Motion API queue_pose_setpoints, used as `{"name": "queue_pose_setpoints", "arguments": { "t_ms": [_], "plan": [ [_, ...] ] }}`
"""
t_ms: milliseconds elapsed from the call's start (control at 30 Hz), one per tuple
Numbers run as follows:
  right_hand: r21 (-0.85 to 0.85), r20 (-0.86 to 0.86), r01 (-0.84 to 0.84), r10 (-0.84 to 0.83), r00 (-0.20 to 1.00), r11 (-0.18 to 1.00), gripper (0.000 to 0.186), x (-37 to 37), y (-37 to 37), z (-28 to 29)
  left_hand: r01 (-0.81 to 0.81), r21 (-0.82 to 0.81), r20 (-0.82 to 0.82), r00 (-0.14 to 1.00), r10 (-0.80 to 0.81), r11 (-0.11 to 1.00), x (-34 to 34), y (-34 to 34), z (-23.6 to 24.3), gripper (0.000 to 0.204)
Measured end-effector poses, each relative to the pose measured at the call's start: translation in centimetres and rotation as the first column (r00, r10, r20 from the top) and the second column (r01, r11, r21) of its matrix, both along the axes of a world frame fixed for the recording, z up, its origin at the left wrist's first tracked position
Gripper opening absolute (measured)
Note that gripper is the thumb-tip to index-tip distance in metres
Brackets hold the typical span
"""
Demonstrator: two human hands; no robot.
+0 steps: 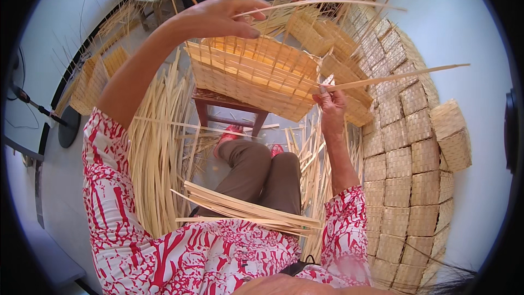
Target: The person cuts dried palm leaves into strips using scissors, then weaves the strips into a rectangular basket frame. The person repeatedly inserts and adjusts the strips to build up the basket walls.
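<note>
A partly woven bamboo basket, long and box-shaped with strip ends standing up from its rim, rests on a small reddish-brown stool. My left hand is above its far left side, thumb and fingers apart. A thin bamboo strip crosses the fingers of that hand and arches to the right; whether it is gripped does not show. At the basket's right end, my right hand is closed, pinching a flat bamboo strip that points out to the right. More loose strips lie across my lap.
Stacked woven baskets line the right wall. Long bamboo strips cover the floor left of my legs, with others on the right. Finished-looking baskets stand beyond the stool. A wooden stool and a round black stand base are at left.
</note>
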State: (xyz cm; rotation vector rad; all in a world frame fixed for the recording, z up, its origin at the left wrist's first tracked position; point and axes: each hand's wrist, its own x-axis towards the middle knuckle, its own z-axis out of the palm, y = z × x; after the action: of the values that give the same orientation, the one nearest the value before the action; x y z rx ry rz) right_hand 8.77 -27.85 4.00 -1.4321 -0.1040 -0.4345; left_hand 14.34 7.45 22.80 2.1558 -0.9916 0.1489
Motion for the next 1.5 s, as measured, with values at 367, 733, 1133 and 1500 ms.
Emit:
{"name": "queue_pose_setpoints", "arguments": {
  "t_ms": [367,733,1133,1500],
  "plan": [
    [0.019,0.047,0.045,-0.046,0.998,0.999,0.007,0.2,3.2,0.0,0.265,0.145,-0.116,0.961,-0.250,0.953,1.7,-3.5,1.3,0.035],
    [0.004,0.042,0.072,-0.073,0.996,0.997,0.006,0.5,6.5,0.4,0.386,0.230,-0.331,0.894,-0.301,0.893,1.7,-5.3,1.6,0.029],
    [-0.005,-0.029,-0.009,0.009,1.000,1.000,0.010,0.4,5.5,0.2,0.388,0.239,-0.346,0.891,-0.295,0.890,-0.3,-8.3,0.1,0.052],
    [-0.643,0.341,0.196,0.048,0.939,0.740,0.006,-3.9,4.4,11.4,-0.094,0.378,0.727,0.646,-0.233,0.921,-3.4,-6.5,-7.2,0.033]
  ]
}}
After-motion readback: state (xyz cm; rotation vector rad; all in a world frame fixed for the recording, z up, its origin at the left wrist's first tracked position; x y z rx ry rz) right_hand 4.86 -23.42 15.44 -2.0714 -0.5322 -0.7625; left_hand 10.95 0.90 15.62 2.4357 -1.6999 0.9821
